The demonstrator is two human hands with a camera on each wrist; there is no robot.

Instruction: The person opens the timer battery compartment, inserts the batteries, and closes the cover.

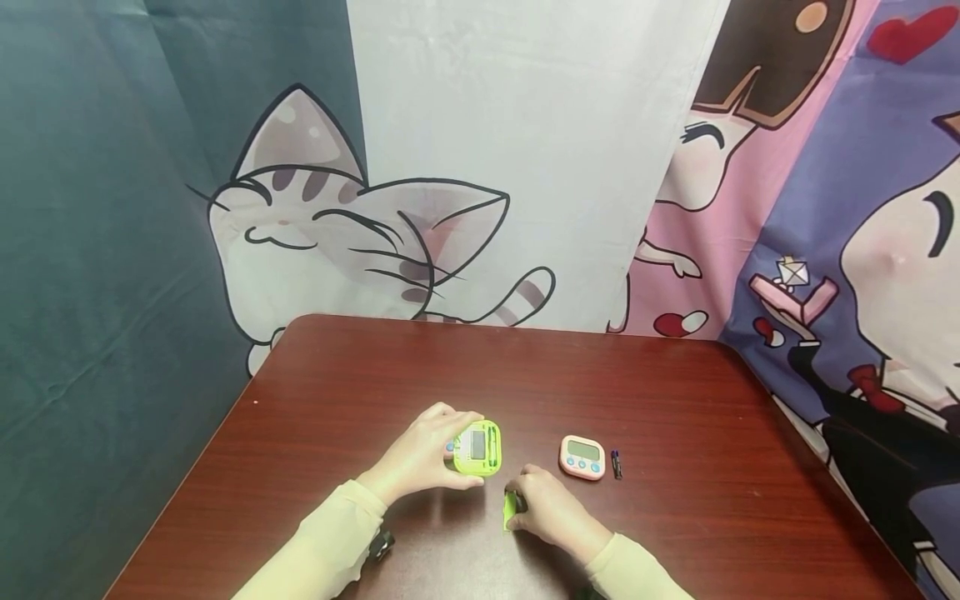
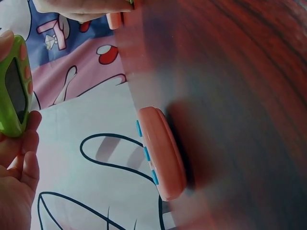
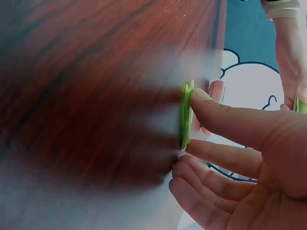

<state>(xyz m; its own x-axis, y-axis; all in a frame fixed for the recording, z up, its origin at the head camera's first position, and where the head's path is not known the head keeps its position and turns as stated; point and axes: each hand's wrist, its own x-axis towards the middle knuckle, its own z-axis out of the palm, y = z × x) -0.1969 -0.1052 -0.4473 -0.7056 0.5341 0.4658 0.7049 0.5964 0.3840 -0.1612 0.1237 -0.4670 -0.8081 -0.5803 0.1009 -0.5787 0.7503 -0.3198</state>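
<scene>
My left hand [image 1: 426,457] grips a lime-green digital timer [image 1: 477,448] by its edges, raised over the table. A grey rectangle and a long slot show on its upturned side. In the left wrist view, a dark panel and orange buttons show on the same timer [image 2: 17,88]. To the right, my right hand [image 1: 551,508] pinches a thin green cover [image 3: 187,115] between thumb and finger, close to the tabletop. Its other fingers are bent loosely below. A pink timer [image 2: 163,153] with blue buttons stands out below the left hand; in the head view that hand mostly hides it.
Another pink timer [image 1: 582,457] lies face up right of my right hand. Beside it is a small dark battery-like cylinder [image 1: 617,465]. The brown wooden table [image 1: 465,367] meets cartoon-print curtains [image 1: 450,100] at its back and sides.
</scene>
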